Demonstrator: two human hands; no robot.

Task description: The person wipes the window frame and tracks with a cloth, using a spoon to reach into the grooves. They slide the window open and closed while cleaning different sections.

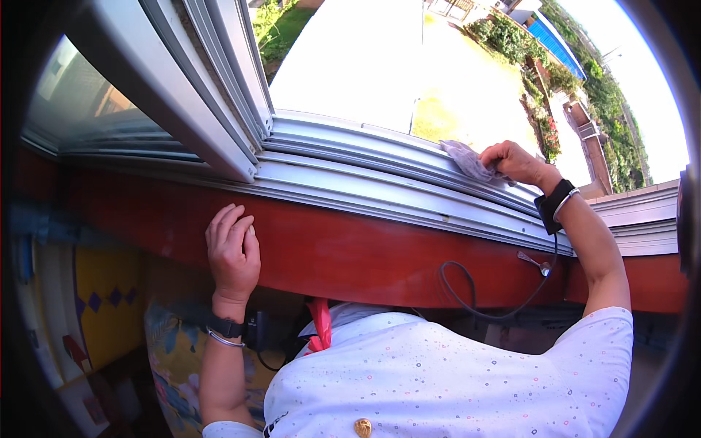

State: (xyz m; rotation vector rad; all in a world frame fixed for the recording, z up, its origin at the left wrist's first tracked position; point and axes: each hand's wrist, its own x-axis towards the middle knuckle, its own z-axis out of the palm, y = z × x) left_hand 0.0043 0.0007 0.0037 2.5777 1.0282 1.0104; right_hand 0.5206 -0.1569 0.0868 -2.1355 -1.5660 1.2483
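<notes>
My right hand [517,162] grips a greyish-purple cloth [471,159], its fingers bent over one end. The cloth lies against the outer part of the white metal window track [350,177], toward the right. Over the reddish-brown sill [350,255], at the left, is my left hand [234,248], with its fingers loosely bent and nothing visible in them. Whether that hand touches the sill I cannot tell. A small spoon [535,263] lies on the sill below my right forearm.
The sliding window sash [161,87] stands at the left end of the track. A black cable [467,310] loops from my right wrist over the sill's front edge. Something red [319,325] hangs by my body. Outside are bright ground and bushes [504,40].
</notes>
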